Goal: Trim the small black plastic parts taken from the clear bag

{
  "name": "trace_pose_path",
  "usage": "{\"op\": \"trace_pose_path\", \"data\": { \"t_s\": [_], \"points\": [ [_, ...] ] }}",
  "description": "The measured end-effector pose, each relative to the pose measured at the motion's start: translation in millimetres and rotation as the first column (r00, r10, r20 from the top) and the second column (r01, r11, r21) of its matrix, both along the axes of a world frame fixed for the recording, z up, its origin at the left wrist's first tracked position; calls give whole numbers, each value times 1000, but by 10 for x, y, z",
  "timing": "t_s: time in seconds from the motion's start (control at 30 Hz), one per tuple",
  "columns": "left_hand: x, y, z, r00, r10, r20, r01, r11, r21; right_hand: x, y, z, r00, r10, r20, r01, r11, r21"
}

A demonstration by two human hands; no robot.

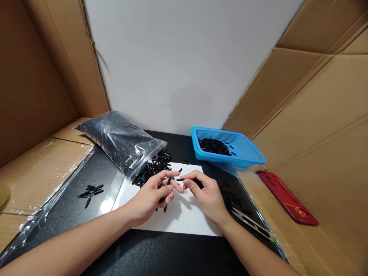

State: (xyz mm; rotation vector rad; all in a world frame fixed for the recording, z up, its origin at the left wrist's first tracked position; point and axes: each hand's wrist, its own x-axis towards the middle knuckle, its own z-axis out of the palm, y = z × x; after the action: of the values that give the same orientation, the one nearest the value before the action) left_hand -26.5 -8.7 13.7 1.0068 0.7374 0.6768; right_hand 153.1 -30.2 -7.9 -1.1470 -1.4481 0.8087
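Both hands, left [152, 195] and right [205, 193], pinching small black pieces [179, 179] over white sheet [184, 218] at tabletop [161, 253] centre, contrast aiding inspection.

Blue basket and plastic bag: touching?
Apart. The head view shows the blue basket at back right and the plastic bag at back left, with a strip of bare black table between them.
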Motion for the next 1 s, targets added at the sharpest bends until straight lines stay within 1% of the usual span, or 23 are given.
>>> {"op": "trace_pose_path", "data": {
  "t_s": [0.1, 0.27, 0.4, 0.5, 0.6, 0.63, 0.67, 0.7, 0.73, 0.8, 0.87, 0.93, 1.0],
  "points": [
    [-9, 1, -28, 1000, 7, -1, -7, 1000, 5, 16, 28, -26, 998, 16, -63, -18, 999, -36],
    [5, -7, -40, 1000, 9, -6, -9, 999, 36, 17, 54, -62, 973, 47, -224, -75, 990, -120],
    [17, 13, -21, 998, 36, -43, -34, 997, 63, -14, 34, -31, 937, 71, -342, -136, 976, -171],
    [11, 29, -22, 994, 74, -82, -64, 991, 114, -29, 15, 31, 865, 85, -495, -220, 950, -220],
    [3, 34, -35, 989, 93, -115, -75, 986, 151, -25, 10, 75, 756, 98, -647, -348, 897, -271],
    [2, 34, -40, 988, 96, -123, -77, 985, 156, -21, 11, 76, 738, 99, -668, -375, 882, -284],
    [2, 34, -46, 987, 98, -128, -77, 984, 159, -18, 13, 70, 741, 97, -664, -380, 877, -296],
    [2, 34, -52, 987, 96, -130, -74, 984, 162, -16, 15, 57, 765, 92, -637, -360, 882, -305],
    [2, 34, -56, 987, 91, -132, -68, 984, 165, -14, 16, 41, 807, 87, -585, -318, 897, -305],
    [2, 34, -60, 988, 74, -132, -50, 983, 175, -12, 15, 9, 910, 91, -405, -208, 944, -255],
    [-1, 30, -54, 989, 61, -133, -35, 981, 191, -13, 5, -5, 978, 105, -181, -134, 979, -154],
    [-4, 21, -40, 989, 56, -136, -28, 979, 200, -16, -8, 4, 994, 111, -13, -111, 991, -73],
    [-1, 9, -25, 990, 47, -131, -22, 982, 188, -19, -19, 22, 993, 105, 44, -104, 994, -38]
  ]
}}
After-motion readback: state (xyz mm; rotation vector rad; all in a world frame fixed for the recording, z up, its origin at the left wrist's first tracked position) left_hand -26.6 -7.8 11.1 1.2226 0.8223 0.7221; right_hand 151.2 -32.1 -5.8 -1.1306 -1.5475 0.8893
